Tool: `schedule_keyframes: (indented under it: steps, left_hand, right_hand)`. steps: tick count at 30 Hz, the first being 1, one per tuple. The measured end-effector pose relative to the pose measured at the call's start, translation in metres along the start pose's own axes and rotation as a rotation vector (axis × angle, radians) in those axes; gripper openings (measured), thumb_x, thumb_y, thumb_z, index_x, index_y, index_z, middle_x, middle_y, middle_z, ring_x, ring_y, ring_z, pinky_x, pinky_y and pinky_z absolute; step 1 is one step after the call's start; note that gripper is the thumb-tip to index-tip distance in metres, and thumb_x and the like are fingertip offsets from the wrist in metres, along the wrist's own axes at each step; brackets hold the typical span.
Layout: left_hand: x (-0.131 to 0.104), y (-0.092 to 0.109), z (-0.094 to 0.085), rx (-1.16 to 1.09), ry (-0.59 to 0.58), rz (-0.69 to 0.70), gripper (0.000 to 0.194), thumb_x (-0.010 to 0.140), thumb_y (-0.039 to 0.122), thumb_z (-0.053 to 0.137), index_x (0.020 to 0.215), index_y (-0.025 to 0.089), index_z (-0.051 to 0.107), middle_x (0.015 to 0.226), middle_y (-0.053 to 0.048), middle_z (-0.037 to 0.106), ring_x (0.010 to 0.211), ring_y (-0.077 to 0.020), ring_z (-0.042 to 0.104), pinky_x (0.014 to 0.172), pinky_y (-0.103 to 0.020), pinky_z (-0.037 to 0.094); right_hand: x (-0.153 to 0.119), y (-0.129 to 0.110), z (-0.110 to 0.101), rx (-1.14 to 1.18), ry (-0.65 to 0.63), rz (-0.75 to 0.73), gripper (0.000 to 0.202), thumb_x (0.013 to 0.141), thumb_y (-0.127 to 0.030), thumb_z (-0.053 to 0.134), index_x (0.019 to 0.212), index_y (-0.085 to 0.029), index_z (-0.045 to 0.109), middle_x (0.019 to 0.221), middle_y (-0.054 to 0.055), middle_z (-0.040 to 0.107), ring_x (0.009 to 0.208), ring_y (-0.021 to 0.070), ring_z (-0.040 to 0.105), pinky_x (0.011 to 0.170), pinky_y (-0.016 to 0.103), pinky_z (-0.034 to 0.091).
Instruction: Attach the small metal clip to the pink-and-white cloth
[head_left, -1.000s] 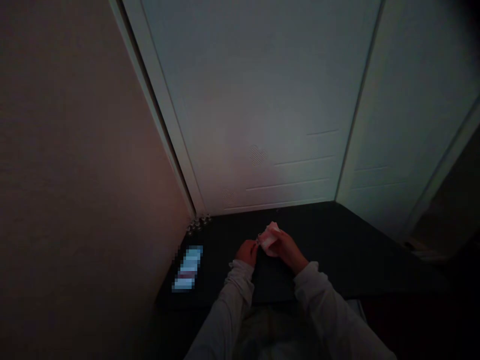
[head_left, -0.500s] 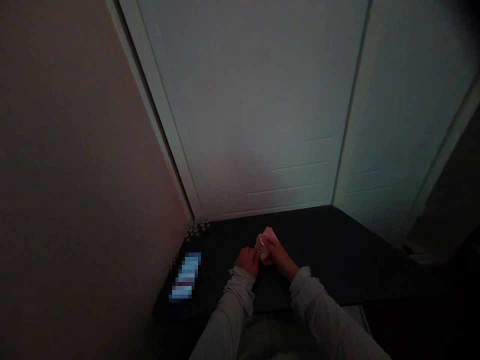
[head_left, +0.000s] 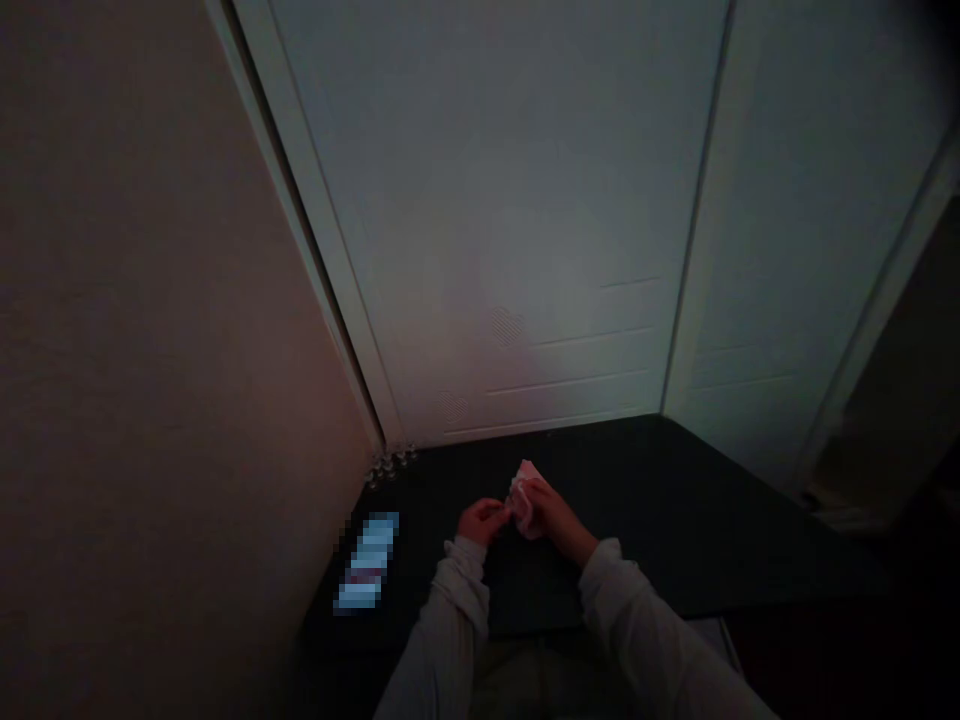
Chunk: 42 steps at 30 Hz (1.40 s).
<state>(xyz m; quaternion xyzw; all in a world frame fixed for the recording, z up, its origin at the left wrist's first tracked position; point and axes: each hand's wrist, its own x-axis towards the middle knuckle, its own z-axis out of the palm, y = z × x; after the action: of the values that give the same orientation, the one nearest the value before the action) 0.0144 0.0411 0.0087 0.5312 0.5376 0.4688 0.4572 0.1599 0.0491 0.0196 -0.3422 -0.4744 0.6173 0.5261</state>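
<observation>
A crumpled pale pink cloth or tissue (head_left: 531, 472) is bunched in my right hand (head_left: 556, 518), whose fingers are closed around it just above the dark table. Close by on the left, my left hand (head_left: 480, 521) has its fingertips pinched together at the edge of the pink bundle. Whatever sits between those fingertips is too small and dim to name. Both forearms reach in from the bottom in light long sleeves.
Several small shiny objects (head_left: 386, 464) stand grouped in the table's back left corner. A blurred-out lit phone-like rectangle (head_left: 367, 562) lies on the left of the black table (head_left: 660, 520). White panelled doors (head_left: 487, 200) rise behind, and a wall (head_left: 150, 350) bounds the left.
My left hand has shifted slightly left, drawing away from the right one, its fingers now pinched. The pink bundle is turned and gathered more in my right hand.
</observation>
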Motion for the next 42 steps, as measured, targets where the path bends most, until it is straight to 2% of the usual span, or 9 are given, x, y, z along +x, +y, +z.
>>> schedule_keyframes:
  steps: [2,6,13,20,24,29,33,36,42]
  left_hand:
    - [0.001,0.001,-0.002,-0.075,0.006,-0.058,0.043,0.046,0.044,0.065,0.074,0.013,0.054,0.055,0.001,0.056,0.034,-0.0048,0.037,0.036,-0.021,0.027]
    - [0.002,0.001,-0.003,-0.085,0.041,-0.04,0.041,0.045,0.045,0.065,0.07,0.013,0.056,0.048,0.004,0.052,0.032,-0.0036,0.034,0.034,-0.02,0.025]
    - [0.002,-0.003,-0.002,0.083,0.118,0.064,0.03,0.051,0.042,0.062,0.066,0.015,0.061,0.048,0.002,0.052,0.043,-0.0079,0.044,0.041,-0.021,0.033]
    - [-0.001,-0.004,0.0,0.302,0.184,0.138,0.022,0.059,0.037,0.057,0.066,0.016,0.062,0.054,0.001,0.055,0.053,-0.0106,0.048,0.051,-0.023,0.038]
    - [-0.004,-0.005,0.004,0.419,0.143,0.167,0.019,0.061,0.03,0.056,0.07,0.015,0.062,0.059,-0.001,0.058,0.055,-0.0117,0.049,0.054,-0.024,0.038]
    - [-0.003,-0.009,0.001,0.328,0.071,0.174,0.021,0.062,0.021,0.055,0.079,0.013,0.062,0.071,-0.004,0.063,0.063,-0.0144,0.054,0.06,-0.026,0.041]
    - [-0.004,-0.009,-0.001,0.305,0.042,0.173,0.024,0.062,0.023,0.055,0.082,0.012,0.062,0.074,-0.004,0.063,0.067,-0.016,0.055,0.063,-0.028,0.041]
    - [-0.005,-0.007,-0.002,0.311,0.014,0.18,0.024,0.062,0.025,0.055,0.081,0.011,0.061,0.073,-0.005,0.063,0.067,-0.0162,0.055,0.064,-0.028,0.041]
    - [-0.004,-0.007,0.0,0.219,-0.027,0.169,0.016,0.059,0.023,0.059,0.072,0.012,0.059,0.07,-0.004,0.062,0.065,-0.0142,0.055,0.065,-0.028,0.042]
  right_hand:
    - [0.0,-0.001,0.0,0.079,-0.015,-0.004,0.031,0.062,-0.043,0.056,0.079,-0.017,0.055,0.071,0.001,0.059,0.062,0.014,0.055,0.057,0.025,0.041]
    - [-0.001,-0.003,-0.001,0.093,-0.055,-0.011,0.025,0.06,-0.034,0.06,0.077,-0.016,0.058,0.071,0.002,0.06,0.063,0.0152,0.055,0.06,0.027,0.041]
    - [0.002,0.003,-0.004,0.025,0.005,0.034,0.02,0.061,-0.032,0.058,0.073,-0.016,0.058,0.067,0.001,0.06,0.06,0.0157,0.056,0.058,0.028,0.043]
    - [0.001,-0.006,-0.01,0.237,0.143,-0.049,0.026,0.063,-0.033,0.058,0.086,-0.021,0.054,0.081,0.001,0.06,0.071,0.0155,0.057,0.064,0.028,0.043]
    - [-0.001,-0.003,-0.008,-0.061,0.088,-0.118,0.028,0.064,-0.035,0.056,0.087,-0.018,0.057,0.086,0.004,0.059,0.078,0.018,0.056,0.07,0.032,0.042]
    - [-0.007,0.002,-0.002,-0.555,0.012,-0.366,0.031,0.071,-0.035,0.048,0.095,-0.019,0.057,0.102,0.006,0.055,0.094,0.0174,0.05,0.083,0.033,0.036]
    - [-0.011,-0.002,0.003,-0.787,-0.037,-0.45,0.029,0.078,-0.033,0.038,0.096,-0.018,0.055,0.097,0.005,0.057,0.091,0.0162,0.049,0.082,0.031,0.035]
    - [-0.012,-0.001,0.004,-0.922,0.01,-0.441,0.028,0.08,-0.034,0.035,0.087,-0.017,0.056,0.086,0.005,0.058,0.083,0.0157,0.05,0.075,0.028,0.035]
    - [-0.012,0.006,0.003,-1.014,0.027,-0.248,0.03,0.082,-0.037,0.028,0.082,-0.018,0.051,0.069,0.001,0.055,0.06,0.0114,0.049,0.054,0.021,0.03]
